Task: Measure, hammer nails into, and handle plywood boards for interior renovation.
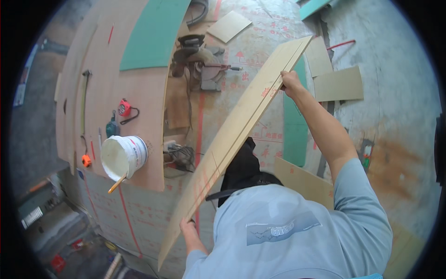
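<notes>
A long, pale plywood board (232, 135) slants across the middle, with a straight line along its length and red marks on its face. My right hand (291, 83) grips its long edge near the far end, fingers closed. Down near its close end, my left hand (188, 228) is closed on the same edge, with a dark ring on one finger. The board is held clear of the bench to its left. Its underside is hidden.
On the wooden bench (151, 174) stand a white bucket (139, 153) with a brush, a red tape measure (124, 108), a hammer (85, 88) and a green sheet (151, 35). A power saw (204, 65) and cables (181, 158) lie beyond. Board offcuts (341, 83) lie right.
</notes>
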`<state>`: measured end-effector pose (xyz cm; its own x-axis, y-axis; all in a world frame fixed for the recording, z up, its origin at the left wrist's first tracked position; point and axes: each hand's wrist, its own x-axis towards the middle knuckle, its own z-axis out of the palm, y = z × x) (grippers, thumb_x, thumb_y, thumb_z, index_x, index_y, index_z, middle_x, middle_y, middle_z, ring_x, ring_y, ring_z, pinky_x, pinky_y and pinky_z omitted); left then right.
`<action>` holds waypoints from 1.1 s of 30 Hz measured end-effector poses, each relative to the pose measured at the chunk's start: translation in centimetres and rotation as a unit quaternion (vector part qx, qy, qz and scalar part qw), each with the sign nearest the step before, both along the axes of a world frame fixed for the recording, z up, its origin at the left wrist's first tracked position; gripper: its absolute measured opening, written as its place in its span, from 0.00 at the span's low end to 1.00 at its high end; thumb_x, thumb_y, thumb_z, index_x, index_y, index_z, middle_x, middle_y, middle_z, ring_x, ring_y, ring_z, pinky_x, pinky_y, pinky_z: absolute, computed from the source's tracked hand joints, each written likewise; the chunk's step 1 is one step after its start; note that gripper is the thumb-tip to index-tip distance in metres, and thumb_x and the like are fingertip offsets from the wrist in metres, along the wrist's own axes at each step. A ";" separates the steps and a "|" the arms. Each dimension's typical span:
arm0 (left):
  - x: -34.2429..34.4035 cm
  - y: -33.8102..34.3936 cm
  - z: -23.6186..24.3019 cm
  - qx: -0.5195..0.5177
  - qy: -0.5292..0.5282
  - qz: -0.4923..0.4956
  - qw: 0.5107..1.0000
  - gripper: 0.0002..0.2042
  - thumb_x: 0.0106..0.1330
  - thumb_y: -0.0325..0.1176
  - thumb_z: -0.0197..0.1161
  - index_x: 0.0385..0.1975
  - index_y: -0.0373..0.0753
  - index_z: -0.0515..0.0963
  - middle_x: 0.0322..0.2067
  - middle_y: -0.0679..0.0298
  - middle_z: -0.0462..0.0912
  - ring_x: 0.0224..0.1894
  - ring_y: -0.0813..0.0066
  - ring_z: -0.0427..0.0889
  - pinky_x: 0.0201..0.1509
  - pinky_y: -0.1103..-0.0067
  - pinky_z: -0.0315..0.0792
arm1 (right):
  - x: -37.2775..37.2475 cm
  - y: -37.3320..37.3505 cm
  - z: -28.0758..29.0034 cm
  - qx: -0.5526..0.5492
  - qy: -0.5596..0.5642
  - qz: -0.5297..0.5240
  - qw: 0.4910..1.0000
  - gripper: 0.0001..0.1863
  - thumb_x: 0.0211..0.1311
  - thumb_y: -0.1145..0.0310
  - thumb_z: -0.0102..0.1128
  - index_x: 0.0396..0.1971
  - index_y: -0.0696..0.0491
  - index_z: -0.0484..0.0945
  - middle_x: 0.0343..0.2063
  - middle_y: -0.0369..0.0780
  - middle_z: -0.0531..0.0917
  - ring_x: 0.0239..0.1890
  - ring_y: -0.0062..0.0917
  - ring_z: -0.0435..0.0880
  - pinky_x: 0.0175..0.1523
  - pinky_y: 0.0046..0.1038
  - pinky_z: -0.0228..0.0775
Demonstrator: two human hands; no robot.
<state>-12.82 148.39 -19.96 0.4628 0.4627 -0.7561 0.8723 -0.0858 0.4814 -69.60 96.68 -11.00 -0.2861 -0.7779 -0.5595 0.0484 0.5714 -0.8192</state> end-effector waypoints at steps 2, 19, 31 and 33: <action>-1.4 0.1 -1.1 -0.019 -0.013 -0.002 1.000 0.09 0.61 0.29 0.64 0.39 0.33 0.79 0.38 0.56 0.84 0.38 0.62 0.86 0.40 0.73 0.84 | 0.0 -3.8 -1.1 0.030 -0.054 -0.009 0.998 0.18 0.69 0.72 0.48 0.54 0.66 0.70 0.43 0.53 0.82 0.42 0.42 0.87 0.46 0.47 0.83; -17.1 -6.9 -0.1 -0.041 -0.065 0.083 0.994 0.28 0.68 0.35 0.64 0.64 0.32 0.65 0.56 0.51 0.78 0.54 0.53 0.79 0.62 0.56 0.71 | -6.6 -38.2 -21.9 0.109 -0.103 -0.014 0.989 0.20 0.69 0.66 0.59 0.58 0.57 0.71 0.49 0.47 0.82 0.48 0.40 0.84 0.50 0.48 0.81; -24.0 -9.2 -6.5 0.042 -0.146 0.162 0.975 0.23 0.68 0.34 0.63 0.62 0.36 0.70 0.57 0.56 0.78 0.57 0.58 0.79 0.62 0.63 0.73 | -8.9 -47.1 -48.0 0.138 0.001 0.091 0.986 0.22 0.60 0.69 0.68 0.55 0.49 0.74 0.46 0.45 0.83 0.46 0.37 0.84 0.47 0.37 0.81; -26.3 -13.7 -20.3 -0.076 -0.071 0.177 0.979 0.23 0.68 0.34 0.63 0.62 0.35 0.70 0.57 0.55 0.78 0.57 0.58 0.78 0.62 0.63 0.73 | -17.2 -61.2 -45.3 -0.238 0.200 0.501 0.807 0.19 0.65 0.69 0.64 0.55 0.51 0.74 0.47 0.45 0.82 0.47 0.39 0.83 0.49 0.41 0.81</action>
